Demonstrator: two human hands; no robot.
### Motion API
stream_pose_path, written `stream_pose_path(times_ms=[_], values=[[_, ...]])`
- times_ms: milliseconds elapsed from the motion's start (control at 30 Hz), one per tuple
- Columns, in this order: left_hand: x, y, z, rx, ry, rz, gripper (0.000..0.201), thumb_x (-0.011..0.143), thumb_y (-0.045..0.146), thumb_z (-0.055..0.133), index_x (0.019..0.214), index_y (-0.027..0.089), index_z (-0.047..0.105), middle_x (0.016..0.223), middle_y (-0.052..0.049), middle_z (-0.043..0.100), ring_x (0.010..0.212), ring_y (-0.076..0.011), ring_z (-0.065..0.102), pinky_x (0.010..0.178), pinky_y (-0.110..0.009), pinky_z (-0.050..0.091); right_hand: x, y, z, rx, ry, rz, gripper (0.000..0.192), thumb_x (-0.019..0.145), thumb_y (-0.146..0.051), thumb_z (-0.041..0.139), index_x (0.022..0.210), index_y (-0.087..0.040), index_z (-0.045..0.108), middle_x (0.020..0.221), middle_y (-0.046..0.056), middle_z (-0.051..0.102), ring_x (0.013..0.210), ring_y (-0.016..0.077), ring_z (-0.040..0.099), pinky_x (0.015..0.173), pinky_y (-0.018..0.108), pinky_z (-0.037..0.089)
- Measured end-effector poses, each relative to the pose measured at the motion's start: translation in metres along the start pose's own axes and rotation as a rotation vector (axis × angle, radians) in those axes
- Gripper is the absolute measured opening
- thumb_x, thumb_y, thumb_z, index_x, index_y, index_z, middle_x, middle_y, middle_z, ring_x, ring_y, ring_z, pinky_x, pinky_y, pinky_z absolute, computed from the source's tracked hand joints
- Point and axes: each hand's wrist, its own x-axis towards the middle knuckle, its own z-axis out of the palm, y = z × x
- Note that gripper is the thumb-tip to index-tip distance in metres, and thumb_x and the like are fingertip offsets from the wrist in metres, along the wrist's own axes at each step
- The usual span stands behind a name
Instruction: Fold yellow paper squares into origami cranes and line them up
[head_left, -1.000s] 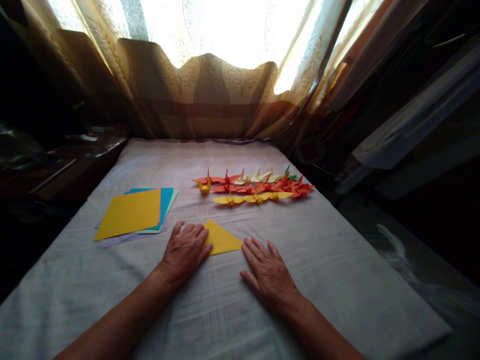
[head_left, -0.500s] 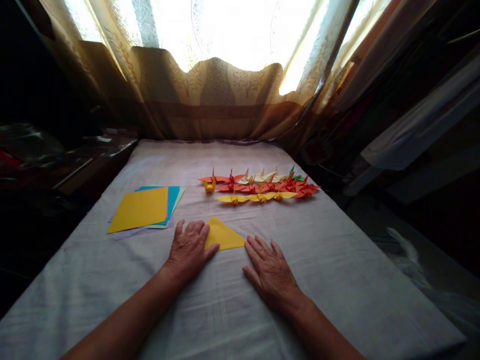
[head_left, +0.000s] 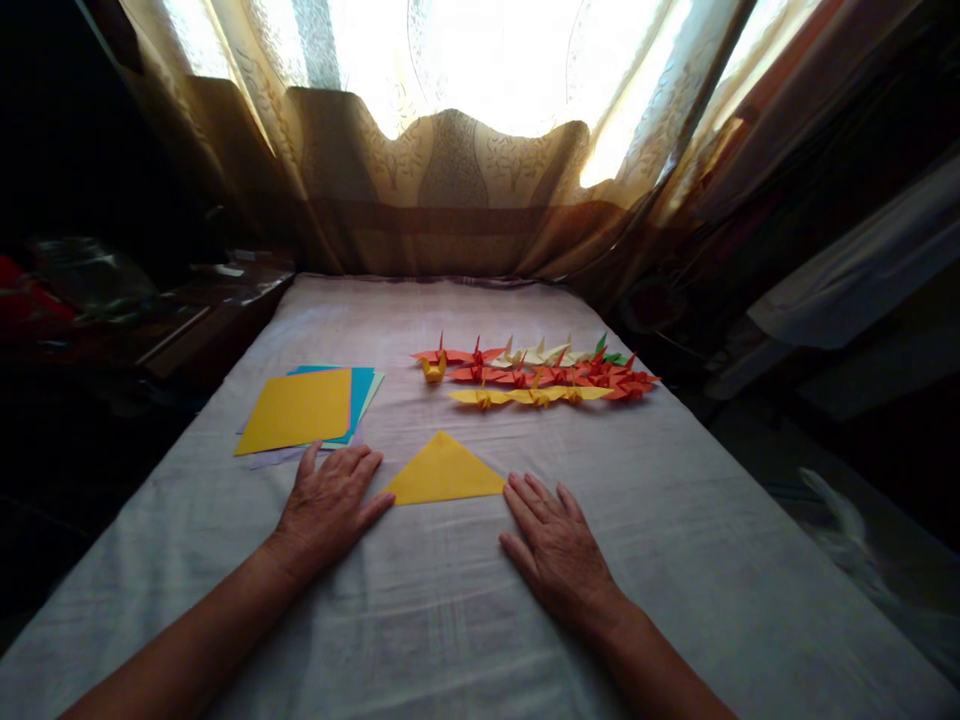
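A yellow sheet of paper folded into a triangle (head_left: 446,472) lies flat on the cloth-covered table, its peak pointing away from me. My left hand (head_left: 328,508) rests palm down at the left corner, thumb tip touching it and fingers spread. At the opposite corner, the fingertips of my right hand (head_left: 556,540) press on the paper, with the hand flat and the thumb apart. Beyond my left fingers is a stack of square paper sheets (head_left: 296,408), yellow on top with blue, pale green and lilac edges showing.
Rows of folded paper cranes stand farther back: yellow cranes (head_left: 536,396) in front, red cranes (head_left: 555,375) behind, then cream cranes (head_left: 544,354) and a green one (head_left: 611,353). A small yellow folded piece (head_left: 433,368) sits at their left. A curtain (head_left: 465,235) hangs behind the table.
My left hand has slid left along the triangle to its left corner, uncovering that side. My right hand stays at the right corner. The view has shifted slightly.
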Motion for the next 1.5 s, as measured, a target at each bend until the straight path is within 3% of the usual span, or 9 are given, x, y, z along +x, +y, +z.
stream_pose_path(times_ms=[333, 600, 733, 1000, 1200, 1367, 1500], values=[[0.000, -0.007, -0.008, -0.065, -0.061, -0.016, 0.033, 0.091, 0.038, 0.057, 0.119, 0.022, 0.065, 0.124, -0.014, 0.067, 0.116, -0.0344, 0.061, 0.111, -0.067, 0.023, 0.000, 0.003, 0.005, -0.019, 0.087, -0.047, 0.049, 0.095, -0.032, 0.049, 0.143, -0.019, 0.050, 0.149, 0.010, 0.047, 0.138, 0.0308, 0.043, 0.111, 0.057, 0.031], [0.017, 0.027, -0.007, -0.248, -0.041, -0.016, 0.024, 0.088, 0.037, 0.064, 0.107, 0.022, 0.069, 0.115, -0.009, 0.070, 0.111, -0.0303, 0.063, 0.112, -0.060, 0.026, -0.003, 0.005, 0.014, -0.009, 0.263, -0.080, 0.048, 0.092, -0.026, 0.049, 0.140, -0.018, 0.052, 0.143, 0.013, 0.055, 0.133, 0.0289, 0.049, 0.110, 0.052, 0.036], [0.023, 0.034, -0.004, -0.303, -0.059, -0.023, 0.025, 0.086, 0.033, 0.067, 0.108, 0.022, 0.067, 0.116, -0.008, 0.070, 0.113, -0.0300, 0.062, 0.111, -0.059, 0.026, -0.002, 0.007, 0.018, -0.016, 0.343, -0.059, 0.048, 0.092, -0.026, 0.048, 0.137, -0.013, 0.053, 0.140, 0.015, 0.058, 0.130, 0.0291, 0.052, 0.108, 0.050, 0.039], [0.019, 0.040, 0.009, -0.421, 0.043, -0.002, 0.025, 0.083, 0.024, 0.066, 0.108, 0.024, 0.063, 0.108, -0.005, 0.072, 0.105, -0.0266, 0.065, 0.110, -0.056, 0.030, -0.001, 0.008, 0.021, 0.033, 0.417, -0.036, 0.041, 0.090, -0.025, 0.052, 0.129, -0.014, 0.058, 0.133, 0.016, 0.062, 0.125, 0.0302, 0.056, 0.105, 0.051, 0.042], [0.020, 0.042, 0.011, -0.509, 0.127, 0.034, 0.013, 0.084, 0.018, 0.058, 0.094, 0.023, 0.063, 0.092, -0.003, 0.072, 0.090, -0.0223, 0.066, 0.103, -0.050, 0.038, -0.002, 0.010, 0.017, 0.120, 0.490, -0.090, 0.032, 0.090, -0.024, 0.054, 0.121, -0.018, 0.060, 0.131, 0.014, 0.064, 0.120, 0.0286, 0.058, 0.103, 0.049, 0.044], [0.025, 0.040, 0.009, -0.555, 0.170, 0.065, 0.010, 0.087, 0.019, 0.055, 0.083, 0.023, 0.063, 0.080, -0.001, 0.072, 0.079, -0.0199, 0.067, 0.099, -0.046, 0.041, -0.001, 0.010, 0.012, 0.202, 0.600, -0.178, 0.013, 0.091, -0.020, 0.054, 0.102, -0.021, 0.061, 0.121, 0.011, 0.068, 0.115, 0.0243, 0.061, 0.099, 0.043, 0.047], [0.033, 0.036, 0.011, -0.536, 0.213, 0.082, 0.013, 0.091, 0.024, 0.054, 0.098, 0.023, 0.066, 0.087, -0.003, 0.075, 0.084, -0.0206, 0.069, 0.101, -0.048, 0.040, 0.003, 0.007, 0.005, 0.232, 0.670, -0.223, 0.011, 0.091, -0.017, 0.053, 0.092, -0.024, 0.061, 0.112, 0.007, 0.071, 0.110, 0.0212, 0.064, 0.097, 0.039, 0.048]])
